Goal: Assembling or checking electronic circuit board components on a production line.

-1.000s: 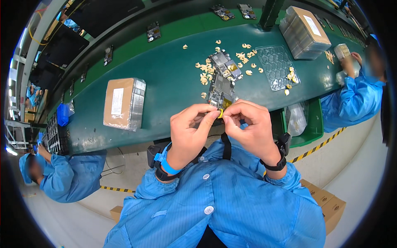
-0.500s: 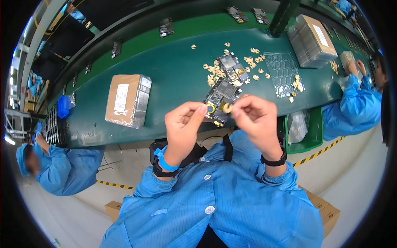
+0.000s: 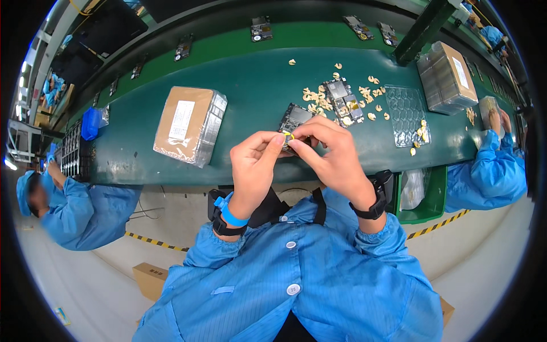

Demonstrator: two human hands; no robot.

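Observation:
Between both hands, a dark circuit board (image 3: pixel 294 115) is held at the bench's near edge. My left hand (image 3: pixel 253 166) is closed in a pinch on the board's near left side, its thumb beside a small yellow ring (image 3: pixel 287 135). From the right, my right hand (image 3: pixel 336 157) reaches over the board's near end. Its fingers pinch together at the ring and mostly hide the small cream ring-shaped piece in them. A second circuit board (image 3: pixel 343 100) lies beyond my right hand, with loose cream pieces (image 3: pixel 316 100) scattered around it.
A wrapped cardboard-topped package (image 3: pixel 182 128) sits left; another (image 3: pixel 447 77) stands right, behind a clear blister tray (image 3: pixel 405 114). A green crate (image 3: pixel 421 214) is below the bench edge. More boards (image 3: pixel 261 28) line the far strip. Co-workers (image 3: pixel 85 205) sit at both sides.
My right hand has moved left with the cream piece, up to the yellow ring on the board, so both hands' fingertips now meet. The view has shifted, and the bench appears farther right.

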